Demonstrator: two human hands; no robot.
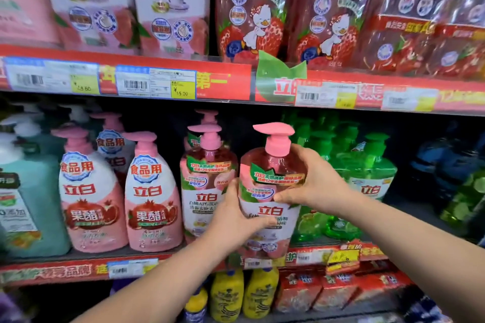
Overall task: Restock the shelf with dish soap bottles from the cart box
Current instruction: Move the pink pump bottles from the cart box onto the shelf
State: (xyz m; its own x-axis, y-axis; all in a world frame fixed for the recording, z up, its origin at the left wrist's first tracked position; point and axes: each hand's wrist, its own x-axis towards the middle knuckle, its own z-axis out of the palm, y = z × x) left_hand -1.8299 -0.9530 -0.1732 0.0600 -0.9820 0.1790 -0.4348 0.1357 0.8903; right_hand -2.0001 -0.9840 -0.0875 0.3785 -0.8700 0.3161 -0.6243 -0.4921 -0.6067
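Both hands are gripping a clear pink plastic pump bottle of dish soap [271, 178] at the front edge of the red-trimmed middle shelf [78, 270]. The left hand [236, 220] is curling around its lower label, the right hand [312, 181] is wrapping its shoulder. It is standing upright, just beside a matching pink bottle [207, 178] and green pump bottles [367, 173].
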